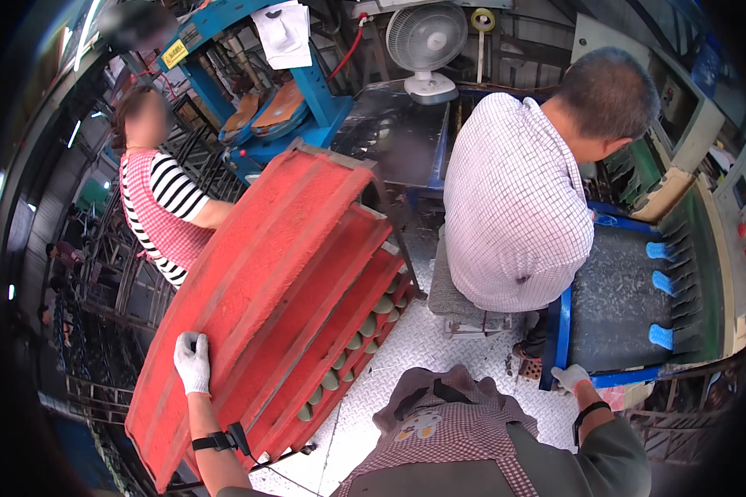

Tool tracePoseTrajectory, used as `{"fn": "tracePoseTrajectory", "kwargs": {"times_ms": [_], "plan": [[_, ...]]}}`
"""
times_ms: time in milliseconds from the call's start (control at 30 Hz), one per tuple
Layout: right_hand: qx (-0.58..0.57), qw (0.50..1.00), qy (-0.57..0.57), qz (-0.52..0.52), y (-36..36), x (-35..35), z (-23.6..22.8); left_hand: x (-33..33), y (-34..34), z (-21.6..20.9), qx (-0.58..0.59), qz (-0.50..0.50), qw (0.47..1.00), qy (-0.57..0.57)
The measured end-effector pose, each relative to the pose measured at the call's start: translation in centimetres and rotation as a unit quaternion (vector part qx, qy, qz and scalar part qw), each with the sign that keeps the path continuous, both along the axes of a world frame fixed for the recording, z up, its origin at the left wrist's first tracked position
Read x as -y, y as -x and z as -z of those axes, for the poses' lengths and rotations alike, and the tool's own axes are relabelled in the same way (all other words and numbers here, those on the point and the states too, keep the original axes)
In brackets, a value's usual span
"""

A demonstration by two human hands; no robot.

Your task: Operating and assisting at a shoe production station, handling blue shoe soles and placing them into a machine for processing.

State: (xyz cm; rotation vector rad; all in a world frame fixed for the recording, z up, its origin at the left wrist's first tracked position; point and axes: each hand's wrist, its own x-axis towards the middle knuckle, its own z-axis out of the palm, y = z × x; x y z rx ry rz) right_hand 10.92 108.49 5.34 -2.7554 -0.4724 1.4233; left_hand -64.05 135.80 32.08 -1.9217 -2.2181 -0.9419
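Note:
My left hand (pixel 192 363), in a white glove, lies on the red top shelf of a tiered rack (pixel 249 248), its fingers stretched over the surface. Below that shelf are more red tiers, and several green-grey, sole-shaped pieces (pixel 354 341) sit along the lower ones. At the right, my gloved right hand (pixel 570 378) is closed on the near corner of the blue frame (pixel 622 378) around a dark conveyor belt (pixel 613 306). Three bright blue insole-like pieces (pixel 662 282) lie on that belt, spaced in a row near its far right side.
A co-worker in a checked shirt (pixel 514 207) sits before me beside the conveyor. Another person in a striped top (pixel 162 199) stands beyond the rack. Behind are a blue machine frame (pixel 323 108), a dark table (pixel 389 137) and a white fan (pixel 427 41). Metal plate flooring (pixel 406 340) lies between.

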Motion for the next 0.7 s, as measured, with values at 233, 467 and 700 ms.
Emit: {"fn": "tracePoseTrajectory", "kwargs": {"times_ms": [233,467,700], "plan": [[-0.009,1.0,-0.013,0.009,-0.1,-0.1,-1.2,0.0,-0.9,-1.0,0.006,-0.007,1.0,0.007],[-0.004,1.0,-0.005,-0.024,-1.1,-0.7,-1.5,0.5,-1.8,-1.9,0.002,-0.001,1.0,-0.001],[0.01,0.999,-0.043,0.005,-1.3,1.3,2.9,0.2,-1.1,-1.1,-0.009,-0.02,1.0,0.004]]}}
